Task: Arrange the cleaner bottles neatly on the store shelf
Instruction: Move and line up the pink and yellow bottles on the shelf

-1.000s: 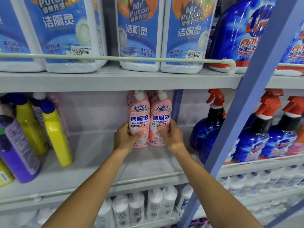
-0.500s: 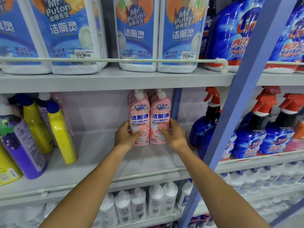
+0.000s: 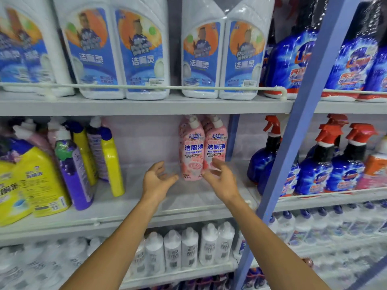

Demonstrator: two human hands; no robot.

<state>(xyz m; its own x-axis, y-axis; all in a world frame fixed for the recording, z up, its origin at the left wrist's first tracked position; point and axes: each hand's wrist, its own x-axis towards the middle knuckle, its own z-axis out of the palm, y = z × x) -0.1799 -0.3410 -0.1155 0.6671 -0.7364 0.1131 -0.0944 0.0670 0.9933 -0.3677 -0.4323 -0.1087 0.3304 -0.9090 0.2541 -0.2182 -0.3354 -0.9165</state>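
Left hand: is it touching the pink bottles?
Apart. The head view shows the left hand open, fingers spread, with a strip of shelf visible between its fingertips and the nearer of the pink bottles.

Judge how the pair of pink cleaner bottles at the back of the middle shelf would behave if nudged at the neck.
The pink bottles are tall and narrow, so a push up high would likely tip them. They look like rigid plastic and probably won't flex. Their glossy wrap may be slippery for the open left hand and right hand.

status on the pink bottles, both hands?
Left hand open, off the bottles. Right hand open, fingers overlapping the right bottle; contact unclear. Pink bottles upright, side by side on middle shelf. Nothing in the way.
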